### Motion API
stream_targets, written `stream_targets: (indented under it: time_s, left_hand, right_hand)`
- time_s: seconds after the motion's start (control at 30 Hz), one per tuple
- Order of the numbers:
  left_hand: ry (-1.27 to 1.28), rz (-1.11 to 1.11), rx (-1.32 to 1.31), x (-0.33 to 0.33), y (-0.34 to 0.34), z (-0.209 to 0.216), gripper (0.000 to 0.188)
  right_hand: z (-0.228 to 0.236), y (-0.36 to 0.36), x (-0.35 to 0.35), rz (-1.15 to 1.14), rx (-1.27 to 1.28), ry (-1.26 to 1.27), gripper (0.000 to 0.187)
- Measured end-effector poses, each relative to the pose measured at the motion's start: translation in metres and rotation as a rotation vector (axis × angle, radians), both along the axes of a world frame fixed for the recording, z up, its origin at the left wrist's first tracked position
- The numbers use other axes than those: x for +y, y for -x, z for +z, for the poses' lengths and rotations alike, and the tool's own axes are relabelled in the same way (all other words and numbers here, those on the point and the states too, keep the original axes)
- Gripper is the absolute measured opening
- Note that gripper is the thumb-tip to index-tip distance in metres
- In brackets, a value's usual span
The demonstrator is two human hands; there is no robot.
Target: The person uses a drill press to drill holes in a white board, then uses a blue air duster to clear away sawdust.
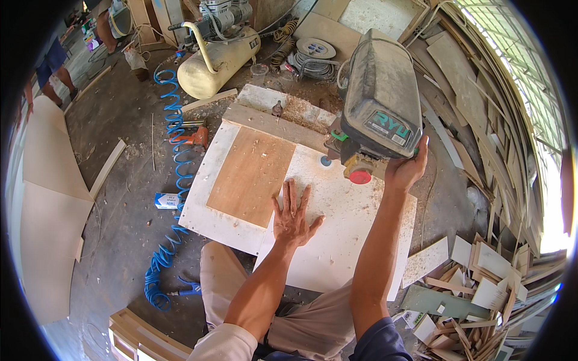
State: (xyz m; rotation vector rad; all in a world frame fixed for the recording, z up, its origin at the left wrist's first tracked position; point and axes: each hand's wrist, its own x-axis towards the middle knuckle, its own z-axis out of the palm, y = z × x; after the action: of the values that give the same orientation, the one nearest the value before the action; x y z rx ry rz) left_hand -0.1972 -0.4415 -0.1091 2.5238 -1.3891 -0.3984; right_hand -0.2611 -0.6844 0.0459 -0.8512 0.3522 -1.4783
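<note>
A bench drill press (385, 90) with a dusty dark housing and a red round button (360, 177) stands over the worktop at the right. My right hand (407, 169) is closed at the lower right side of its head; the exact part within the fingers is hidden. My left hand (292, 219) lies flat with fingers spread, pressing on a white board (325, 240) beside the edge of a brown wood panel (250, 174). Sawdust and chips dot both. A round bluish spot (326, 161) shows on the white surface near the drill head. The drill bit itself is hidden.
A coiled blue air hose (174, 114) runs down the floor at left, past an orange power tool (195, 138) and a blue-white box (167, 200). Behind stands a cream air compressor (220, 63). Wood offcuts (469, 289) pile up at right. Another person's legs (57, 75) show far left.
</note>
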Motion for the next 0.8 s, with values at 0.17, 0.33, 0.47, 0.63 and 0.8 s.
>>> stream_targets:
  time_s: [0.17,0.33,0.47,0.63,0.8]
  left_hand:
    - [0.013,-0.001,0.008,-0.001,0.001,0.001,0.098]
    - [0.011,0.001,-0.001,-0.001,0.001,0.000,0.098]
    - [0.017,-0.001,-0.005,-0.001,0.001,0.000,0.097]
    - [0.014,0.003,-0.003,-0.001,0.001,-0.001,0.098]
    - [0.014,0.001,-0.003,0.000,0.001,-0.002,0.098]
  right_hand:
    - [-0.022,0.018,-0.023,0.139,-0.019,0.133,0.037]
    - [-0.024,0.018,-0.023,0.186,-0.038,0.158,0.033]
    - [-0.015,0.013,-0.014,0.115,-0.025,0.095,0.028]
    - [0.007,-0.001,0.009,0.014,-0.009,0.003,0.039]
    - [0.008,-0.002,0.011,0.008,-0.007,-0.008,0.039]
